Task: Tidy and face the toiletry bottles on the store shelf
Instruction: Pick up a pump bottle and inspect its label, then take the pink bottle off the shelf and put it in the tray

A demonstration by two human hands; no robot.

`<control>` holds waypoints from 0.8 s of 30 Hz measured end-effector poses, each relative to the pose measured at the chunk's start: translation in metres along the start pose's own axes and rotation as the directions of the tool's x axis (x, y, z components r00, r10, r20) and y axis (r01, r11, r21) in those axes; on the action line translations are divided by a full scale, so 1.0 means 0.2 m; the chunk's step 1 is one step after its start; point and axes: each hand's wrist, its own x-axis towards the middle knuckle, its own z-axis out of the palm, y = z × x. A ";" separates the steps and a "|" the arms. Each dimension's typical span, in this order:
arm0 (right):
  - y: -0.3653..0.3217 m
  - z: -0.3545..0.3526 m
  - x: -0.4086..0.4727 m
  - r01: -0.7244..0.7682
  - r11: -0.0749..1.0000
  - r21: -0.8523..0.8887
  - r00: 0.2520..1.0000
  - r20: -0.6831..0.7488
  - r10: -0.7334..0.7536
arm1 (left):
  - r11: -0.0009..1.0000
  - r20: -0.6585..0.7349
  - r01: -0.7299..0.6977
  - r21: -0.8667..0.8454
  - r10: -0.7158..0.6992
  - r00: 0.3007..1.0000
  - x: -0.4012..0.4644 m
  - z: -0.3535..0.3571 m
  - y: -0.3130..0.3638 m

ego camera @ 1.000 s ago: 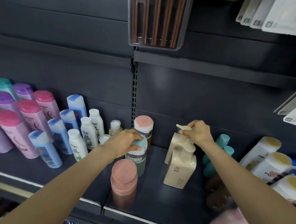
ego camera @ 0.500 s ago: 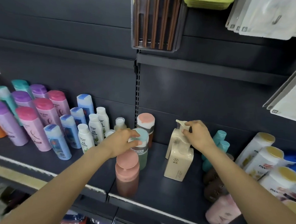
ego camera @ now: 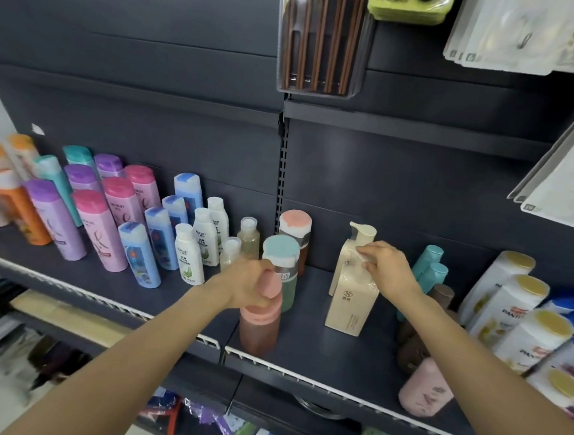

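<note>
The left hand [ego camera: 253, 284] reaches out and wraps around the pink cap of the brown bottle [ego camera: 259, 330] at the shelf's [ego camera: 321, 350] front edge. The right hand [ego camera: 385, 268] pinches the cream pump bottle's [ego camera: 351, 302] top, farther back.

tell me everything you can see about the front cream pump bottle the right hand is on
The front cream pump bottle is a squarish, glossy, plastic-looking bottle with a small dark logo and print on its face. It stands upright on the dark shelf, turned slightly, just in front of a matching pump bottle. The right hand covers its pump head, fingers curled round it; the spout is hidden.
</note>
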 end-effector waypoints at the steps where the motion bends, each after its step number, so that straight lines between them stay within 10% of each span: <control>1: 0.00 0.01 0.00 -0.002 1.000 0.002 1.000 -0.004 0.002 | 1.000 -0.007 -0.001 -0.004 0.001 1.000 0.00 0.00 0.00; 17: -0.11 0.04 -0.12 0.152 0.986 0.072 0.985 -0.095 -0.145 | 0.917 -0.225 -0.026 -0.399 -0.070 0.972 0.03 -0.12 0.14; 24: -0.19 0.15 -0.19 -0.062 0.815 0.576 0.940 0.309 -0.147 | 0.812 -0.297 -0.084 -0.578 -0.113 0.948 0.08 -0.32 0.24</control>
